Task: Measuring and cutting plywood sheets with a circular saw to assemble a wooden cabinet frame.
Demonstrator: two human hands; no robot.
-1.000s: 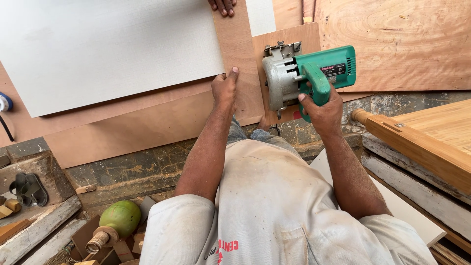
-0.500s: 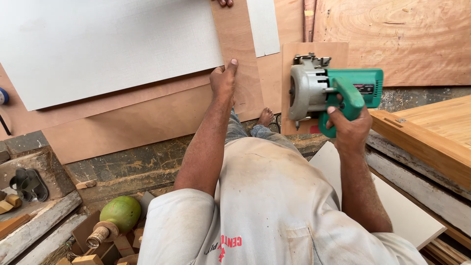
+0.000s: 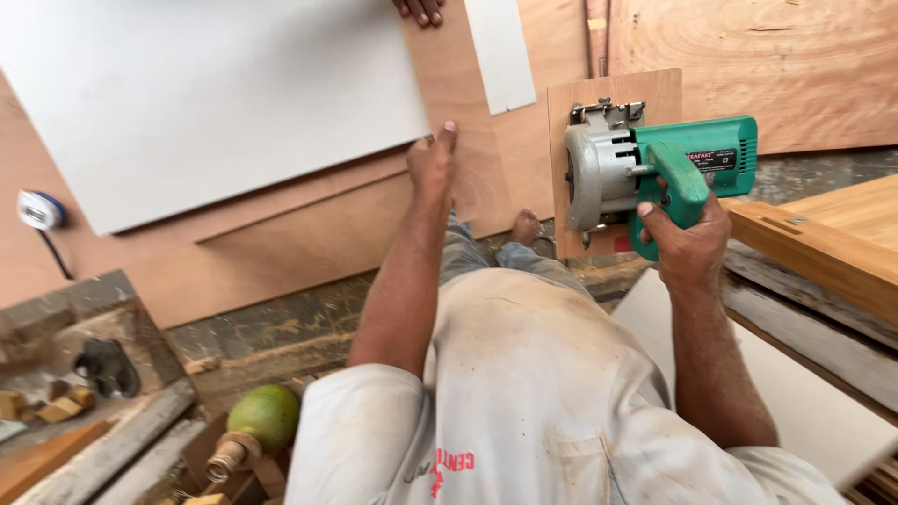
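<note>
Saw: green circular saw [image 3: 655, 173] w/ grey motor housing, lifted, right of the plywood sheet [image 3: 281, 262].
R hand: right hand [image 3: 687, 238] fingers clenched round the saw handle.
L hand: left hand [image 3: 432, 164] flat, fingers released & stretched on the plywood sheet edge, beside the white panel [image 3: 206, 103].
Other: someone else's fingers [image 3: 421, 9] at the sheet's far edge; bare foot [image 3: 524, 226] just below it.
Risk: one-handed saw may swing toward foot or L hand; sheet could slip if the press eases.
</note>
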